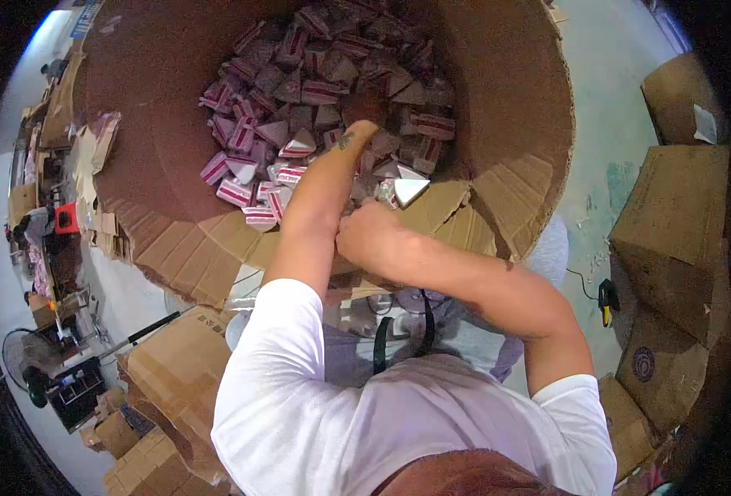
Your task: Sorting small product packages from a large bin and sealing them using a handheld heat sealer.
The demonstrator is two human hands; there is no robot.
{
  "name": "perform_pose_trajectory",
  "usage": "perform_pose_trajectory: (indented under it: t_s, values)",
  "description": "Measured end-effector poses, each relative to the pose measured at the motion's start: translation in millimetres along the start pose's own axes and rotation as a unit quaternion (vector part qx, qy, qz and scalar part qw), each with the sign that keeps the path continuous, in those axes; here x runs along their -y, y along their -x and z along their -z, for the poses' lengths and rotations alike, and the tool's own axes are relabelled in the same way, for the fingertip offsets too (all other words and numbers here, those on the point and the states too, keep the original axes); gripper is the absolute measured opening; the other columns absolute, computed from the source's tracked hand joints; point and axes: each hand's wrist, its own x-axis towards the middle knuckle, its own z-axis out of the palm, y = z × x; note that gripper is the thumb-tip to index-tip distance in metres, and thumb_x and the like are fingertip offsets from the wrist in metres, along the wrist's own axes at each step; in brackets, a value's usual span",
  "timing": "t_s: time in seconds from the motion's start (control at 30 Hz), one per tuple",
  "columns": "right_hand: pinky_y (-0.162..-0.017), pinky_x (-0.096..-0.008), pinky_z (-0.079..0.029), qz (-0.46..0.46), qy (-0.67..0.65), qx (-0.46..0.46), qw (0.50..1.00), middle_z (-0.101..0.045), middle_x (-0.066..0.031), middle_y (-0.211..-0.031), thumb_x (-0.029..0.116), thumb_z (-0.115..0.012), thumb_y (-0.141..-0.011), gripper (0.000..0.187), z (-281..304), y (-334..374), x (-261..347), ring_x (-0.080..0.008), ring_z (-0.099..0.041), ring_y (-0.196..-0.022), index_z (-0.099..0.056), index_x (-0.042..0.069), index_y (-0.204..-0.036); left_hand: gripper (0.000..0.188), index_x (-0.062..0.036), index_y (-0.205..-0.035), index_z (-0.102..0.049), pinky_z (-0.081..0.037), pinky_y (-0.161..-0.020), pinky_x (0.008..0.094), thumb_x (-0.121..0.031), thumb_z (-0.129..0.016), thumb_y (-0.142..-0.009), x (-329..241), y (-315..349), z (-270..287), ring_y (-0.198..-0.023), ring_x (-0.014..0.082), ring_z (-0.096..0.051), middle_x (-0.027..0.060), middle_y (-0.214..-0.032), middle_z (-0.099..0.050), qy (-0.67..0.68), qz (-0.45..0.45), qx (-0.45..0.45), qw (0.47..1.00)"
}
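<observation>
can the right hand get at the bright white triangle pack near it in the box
Probably yes: the right hand is close to the bright white triangle pack, and nothing visible blocks the way, though depth is hard to judge.

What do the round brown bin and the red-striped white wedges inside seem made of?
Round brown bin: probably corrugated cardboard, matte, from its creases and ragged edge.
Red-striped white wedges: seemingly in shiny clear plastic film, judging by glints; material underneath unclear.

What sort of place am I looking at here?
Probably a packing workshop or warehouse: a big cardboard bin holds a heap of pink-and-white wedge-shaped pieces, and more cardboard boxes stand on the pale floor nearby.
</observation>
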Motion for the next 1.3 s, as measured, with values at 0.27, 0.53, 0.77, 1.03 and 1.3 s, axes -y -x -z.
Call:
perform_pose_trajectory:
  t_s: [0.27,0.53,0.77,1.03,1.3]
  values:
    - [-0.076,-0.0394,-0.054,-0.031,-0.005,-0.018,0.999,-0.073,-0.0066,-0.101,0.015,-0.062,-0.087,0.019,-2,19,-27,-0.0238,-0.072,-0.092,-0.073,0.011,-0.102,0.027,-0.005,-0.1,-0.072,-0.054,-0.072,0.0502,-0.026,-0.07,-0.082,-38,55,89,-0.087,0.0398,-0.069,0.02,-0.09,-0.071,0.018,-0.011,-0.06,0.998]
    - [-0.07,-0.043,-0.055,-0.071,-0.108,-0.438,0.89,-0.066,-0.0113,-0.099,0.011,-0.063,-0.083,0.028,37,1,-30,-0.0324,-0.069,-0.086,-0.061,0.004,-0.11,0.018,-0.0071,-0.095,-0.07,-0.051,-0.071,0.0457,-0.022,-0.069,-0.085,-8,244,236,-0.083,0.0354,-0.064,0.0116,-0.086,-0.067,0.012,-0.106,-0.257,0.961]
    - [-0.077,-0.0466,-0.054,-0.043,-0.197,-0.357,0.912,-0.064,-0.018,-0.107,0.015,-0.065,-0.086,0.036,21,4,-35,-0.0371,-0.064,-0.098,-0.057,0.001,-0.118,0.014,-0.0031,-0.095,-0.066,-0.05,-0.071,0.0372,-0.007,-0.071,-0.082,-23,305,215,-0.076,0.0305,-0.064,0.0127,-0.084,-0.065,0.188,-0.129,-0.278,0.933]
    - [-0.088,-0.0448,-0.05,-0.051,-0.494,-0.283,0.821,-0.066,-0.0209,-0.109,0.025,-0.064,-0.089,0.031,-13,-26,-30,-0.0378,-0.063,-0.105,-0.065,0.003,-0.112,0.012,-0.0011,-0.091,-0.06,-0.049,-0.067,0.0222,-0.003,-0.071,-0.09,-32,308,175,-0.073,0.0068,-0.06,0.0008,-0.082,-0.065,0.58,0.024,-0.284,0.763]
    - [-0.087,-0.0439,-0.049,-0.031,-0.535,-0.359,0.764,-0.065,-0.0219,-0.105,0.03,-0.059,-0.096,0.033,-2,-28,-35,-0.0354,-0.064,-0.1,-0.066,0.001,-0.109,0.06,-0.0012,-0.128,-0.058,-0.048,-0.093,0.031,-0.028,-0.08,-0.079,3,315,190,-0.104,0.0147,-0.06,0.0078,-0.117,-0.064,0.553,-0.055,-0.04,0.831]
